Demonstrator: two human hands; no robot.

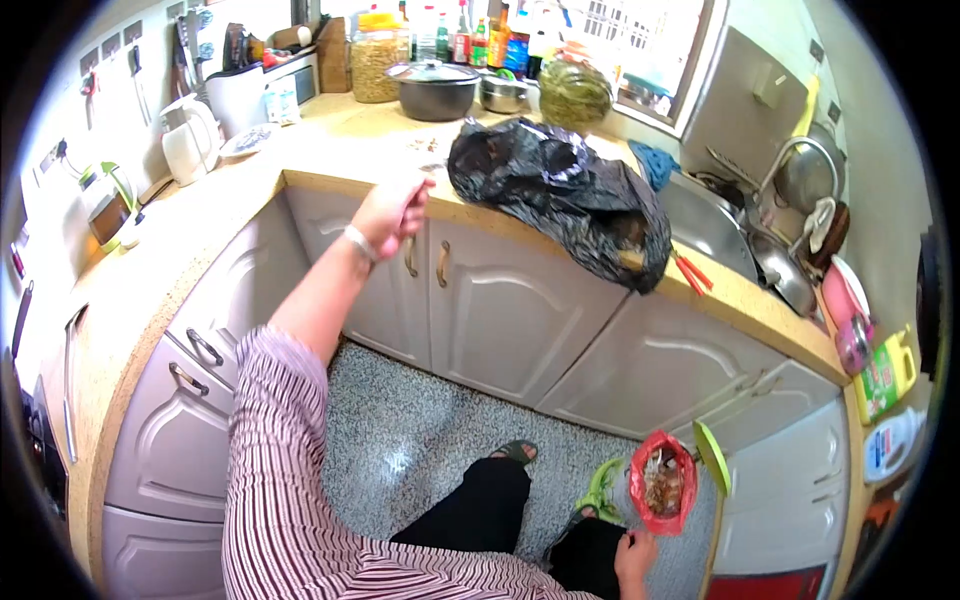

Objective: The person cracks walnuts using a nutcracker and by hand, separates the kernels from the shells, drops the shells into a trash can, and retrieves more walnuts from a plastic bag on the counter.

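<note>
My left hand (393, 212) reaches out over the counter's front edge with its fingers curled together; whatever it may hold is too small to make out. Just right of it a crumpled black plastic bag (560, 180) lies on the counter and droops over the edge. Small brown scraps (425, 146) are scattered on the countertop beyond the hand. Low at the right, my right hand (636, 556) is closed beside a trash bin (615, 490) lined with a red bag (683, 508). Refuse fills the liner, and the bin's green lid (712, 458) stands raised.
Red-handled scissors (692, 273) lie by the sink (715, 225). A lidded dark pot (433, 90), large jars (575, 92) and several bottles line the back. A white kettle (190, 140) stands at the left. Grey cabinets (520, 310) front the counter above a speckled floor.
</note>
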